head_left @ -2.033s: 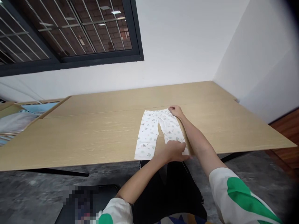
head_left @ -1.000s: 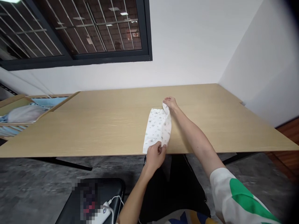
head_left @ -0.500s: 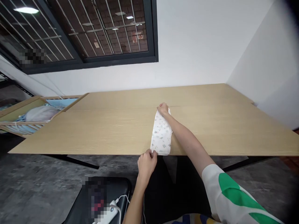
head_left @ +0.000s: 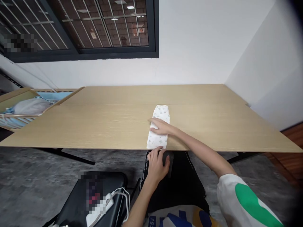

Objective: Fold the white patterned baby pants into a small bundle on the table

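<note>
A white cloth with small printed figures lies folded into a long narrow strip on the wooden table, its near end at the front edge. Across the middle of the strip rests my right hand, flat, with the fingers stretched to the left. My left hand is at the table's front edge, its fingertips by the cloth's near end and its thumb spread apart. Whether those fingertips touch the cloth I cannot tell. Neither hand grips anything.
At the left end of the table stands a wooden crib with bedding inside. A black chair at the lower left carries a white power strip with cables. Behind the table are a white wall and a barred window.
My right hand has let go of the cloth's far end and come nearer, now flat on its middle. My left hand has released the near corner and opened. The cloth lies flatter.
</note>
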`<action>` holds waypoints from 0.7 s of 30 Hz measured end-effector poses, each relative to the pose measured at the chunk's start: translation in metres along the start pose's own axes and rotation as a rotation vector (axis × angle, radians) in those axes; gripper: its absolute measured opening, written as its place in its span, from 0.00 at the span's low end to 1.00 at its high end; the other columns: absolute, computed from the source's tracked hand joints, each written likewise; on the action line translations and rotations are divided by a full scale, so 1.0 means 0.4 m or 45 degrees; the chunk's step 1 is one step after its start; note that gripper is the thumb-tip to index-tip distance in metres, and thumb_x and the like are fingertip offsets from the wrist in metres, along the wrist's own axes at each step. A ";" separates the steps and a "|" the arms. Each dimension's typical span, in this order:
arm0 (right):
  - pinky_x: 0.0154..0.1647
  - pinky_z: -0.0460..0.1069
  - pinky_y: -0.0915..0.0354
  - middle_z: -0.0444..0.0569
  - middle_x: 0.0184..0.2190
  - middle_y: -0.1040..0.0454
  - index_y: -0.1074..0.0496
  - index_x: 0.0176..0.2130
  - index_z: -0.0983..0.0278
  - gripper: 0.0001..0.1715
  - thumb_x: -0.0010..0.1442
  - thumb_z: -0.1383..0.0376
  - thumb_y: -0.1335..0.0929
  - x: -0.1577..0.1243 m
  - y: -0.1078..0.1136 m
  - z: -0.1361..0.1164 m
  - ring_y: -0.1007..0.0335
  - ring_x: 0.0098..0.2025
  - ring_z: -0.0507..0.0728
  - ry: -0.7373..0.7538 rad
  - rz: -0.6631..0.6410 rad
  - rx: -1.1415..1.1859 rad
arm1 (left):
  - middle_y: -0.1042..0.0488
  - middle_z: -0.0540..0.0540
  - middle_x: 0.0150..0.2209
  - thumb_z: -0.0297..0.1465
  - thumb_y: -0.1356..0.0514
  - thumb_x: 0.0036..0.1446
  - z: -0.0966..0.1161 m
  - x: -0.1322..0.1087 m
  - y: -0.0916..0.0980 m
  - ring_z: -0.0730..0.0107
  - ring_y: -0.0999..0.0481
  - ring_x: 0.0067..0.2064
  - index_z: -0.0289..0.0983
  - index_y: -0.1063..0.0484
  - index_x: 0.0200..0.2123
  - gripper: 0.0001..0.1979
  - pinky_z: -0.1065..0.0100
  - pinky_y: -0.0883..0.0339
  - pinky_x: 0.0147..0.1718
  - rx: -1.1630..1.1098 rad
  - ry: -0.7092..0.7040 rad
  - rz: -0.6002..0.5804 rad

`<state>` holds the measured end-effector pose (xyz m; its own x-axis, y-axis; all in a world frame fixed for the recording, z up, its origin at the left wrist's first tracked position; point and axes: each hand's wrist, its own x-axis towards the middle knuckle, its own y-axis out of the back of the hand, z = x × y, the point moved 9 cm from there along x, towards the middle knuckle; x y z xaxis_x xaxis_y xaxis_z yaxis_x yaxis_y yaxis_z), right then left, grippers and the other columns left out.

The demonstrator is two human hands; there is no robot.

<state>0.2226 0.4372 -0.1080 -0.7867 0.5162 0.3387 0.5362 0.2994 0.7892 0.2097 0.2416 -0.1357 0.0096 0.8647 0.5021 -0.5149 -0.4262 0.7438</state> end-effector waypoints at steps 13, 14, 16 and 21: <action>0.75 0.63 0.53 0.49 0.77 0.56 0.47 0.75 0.54 0.37 0.74 0.47 0.39 -0.172 -0.070 -0.070 0.59 0.77 0.65 0.091 -0.192 -0.094 | 0.27 0.38 0.61 0.34 0.42 0.67 -0.047 -0.042 -0.009 0.53 0.30 0.63 0.42 0.28 0.59 0.18 0.53 0.43 0.56 0.188 0.118 0.082; 0.75 0.62 0.53 0.48 0.77 0.56 0.46 0.75 0.54 0.36 0.75 0.48 0.40 -0.169 -0.077 -0.071 0.59 0.77 0.64 0.104 -0.213 -0.081 | 0.27 0.38 0.62 0.34 0.42 0.67 -0.051 -0.041 -0.012 0.52 0.31 0.64 0.42 0.29 0.60 0.19 0.52 0.43 0.57 0.218 0.112 0.084; 0.76 0.62 0.54 0.46 0.77 0.55 0.46 0.74 0.53 0.34 0.76 0.49 0.41 -0.162 -0.093 -0.068 0.60 0.78 0.63 0.123 -0.248 -0.060 | 0.29 0.38 0.64 0.35 0.42 0.67 -0.059 -0.039 -0.023 0.51 0.32 0.66 0.42 0.29 0.62 0.21 0.51 0.45 0.58 0.263 0.098 0.056; 0.77 0.62 0.59 0.46 0.76 0.54 0.45 0.74 0.53 0.34 0.75 0.47 0.41 -0.141 -0.124 -0.025 0.62 0.78 0.62 0.118 -0.281 -0.126 | 0.29 0.37 0.65 0.34 0.42 0.67 -0.083 -0.048 -0.057 0.50 0.33 0.67 0.44 0.31 0.64 0.23 0.48 0.45 0.60 0.316 0.108 -0.033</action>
<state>0.2373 0.3849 -0.1613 -0.9084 0.3700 0.1946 0.3195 0.3144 0.8939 0.1927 0.2436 -0.1771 -0.0571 0.8908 0.4508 -0.2892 -0.4469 0.8465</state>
